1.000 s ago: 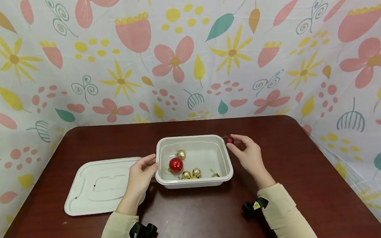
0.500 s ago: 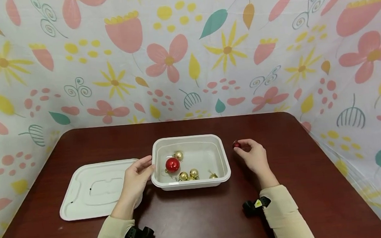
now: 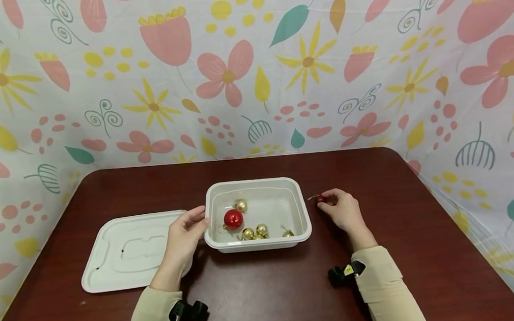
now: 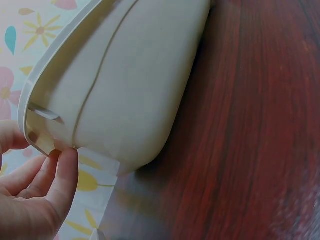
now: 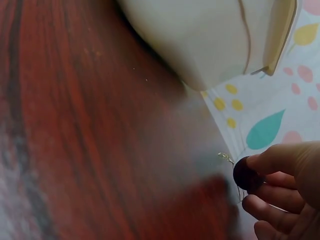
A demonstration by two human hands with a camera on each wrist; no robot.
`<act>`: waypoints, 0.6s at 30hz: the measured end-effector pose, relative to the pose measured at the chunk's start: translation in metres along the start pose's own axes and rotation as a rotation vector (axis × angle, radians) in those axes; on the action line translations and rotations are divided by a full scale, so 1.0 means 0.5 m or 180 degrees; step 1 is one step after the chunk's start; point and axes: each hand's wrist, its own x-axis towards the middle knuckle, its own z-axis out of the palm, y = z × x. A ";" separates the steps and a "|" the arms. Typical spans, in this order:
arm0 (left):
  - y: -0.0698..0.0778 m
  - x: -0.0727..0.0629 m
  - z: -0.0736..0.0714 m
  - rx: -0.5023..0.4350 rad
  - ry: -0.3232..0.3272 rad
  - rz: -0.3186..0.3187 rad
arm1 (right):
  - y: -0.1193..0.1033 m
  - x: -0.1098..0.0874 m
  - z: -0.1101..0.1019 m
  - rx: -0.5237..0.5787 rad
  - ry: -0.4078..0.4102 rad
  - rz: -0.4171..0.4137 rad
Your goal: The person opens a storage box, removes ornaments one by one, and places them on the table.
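A white plastic box (image 3: 259, 246) sits mid-table. In it lie a large shiny red Christmas ball (image 3: 233, 219) and several small gold balls (image 3: 241, 205). My left hand (image 3: 184, 237) grips the box's left rim; the left wrist view shows fingers and thumb (image 4: 65, 177) at the rim's corner. To the right of the box, my right hand (image 3: 343, 211) pinches a small dark red Christmas ball (image 3: 320, 199) between thumb and fingers. Its gold cap and hanging loop point left toward the box, seen closer in the right wrist view (image 5: 226, 157).
A white lid (image 3: 129, 256) lies on the brown table (image 3: 266, 299) left of the box, partly behind my left hand and forearm. Flower-patterned cloth (image 3: 233, 77) hangs behind and beside the table. Each wrist carries a small black camera (image 3: 191, 313).
My right hand has moved the small red ball rightward, away from the box's right rim, then slightly lower. Its loop now shows on the left. The left hand stays at the rim.
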 end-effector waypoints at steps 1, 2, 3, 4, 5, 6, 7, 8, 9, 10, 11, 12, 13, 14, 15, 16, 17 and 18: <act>-0.001 0.000 0.000 -0.0015 0.0004 -0.0004 | 0.000 0.001 0.000 -0.0023 -0.0012 0.0001; -0.002 0.000 0.000 -0.0029 0.0007 -0.0009 | 0.000 0.001 0.000 -0.0042 -0.0031 0.0017; -0.004 0.000 0.000 -0.0046 0.0006 -0.0012 | 0.000 0.000 0.000 -0.0060 -0.0052 0.0023; -0.005 0.000 0.000 -0.0055 0.0003 -0.0016 | -0.001 0.000 -0.001 -0.0072 -0.0075 0.0031; -0.006 0.000 0.000 -0.0064 -0.0005 -0.0018 | -0.002 -0.001 -0.002 -0.0085 -0.0107 0.0043; -0.006 0.000 0.001 -0.0057 -0.0012 -0.0014 | -0.003 -0.002 -0.003 -0.0101 -0.0135 0.0056; -0.007 0.000 0.001 -0.0050 -0.0021 -0.0008 | -0.005 -0.004 -0.005 -0.0117 -0.0164 0.0065; -0.007 0.000 0.002 -0.0048 -0.0027 -0.0003 | -0.006 -0.005 -0.007 -0.0133 -0.0187 0.0079; -0.008 0.000 0.003 -0.0045 -0.0037 0.0004 | -0.008 -0.007 -0.009 -0.0156 -0.0202 0.0068; -0.008 0.000 0.003 -0.0036 -0.0046 0.0006 | -0.010 -0.008 -0.012 -0.0179 -0.0200 0.0057; -0.008 0.000 0.003 -0.0027 -0.0053 0.0012 | -0.013 -0.010 -0.016 -0.0202 -0.0180 0.0042; -0.008 0.001 0.004 -0.0016 -0.0051 0.0017 | -0.018 -0.012 -0.019 -0.0215 -0.0143 0.0011; -0.007 0.001 0.003 -0.0018 -0.0050 0.0015 | -0.024 -0.015 -0.023 -0.0219 -0.0091 -0.0028; -0.007 0.001 0.003 -0.0009 -0.0047 0.0018 | -0.031 -0.017 -0.027 -0.0217 -0.0025 -0.0081; -0.006 0.001 0.003 -0.0010 -0.0047 0.0021 | -0.041 -0.020 -0.031 -0.0207 0.0045 -0.0147; -0.006 0.002 0.003 -0.0004 -0.0039 0.0022 | -0.052 -0.023 -0.036 -0.0185 0.0111 -0.0205; -0.006 0.002 0.002 -0.0003 -0.0035 0.0027 | -0.064 -0.027 -0.040 -0.0147 0.0163 -0.0274; -0.006 0.003 0.002 0.0005 -0.0032 0.0031 | -0.077 -0.031 -0.044 -0.0101 0.0192 -0.0352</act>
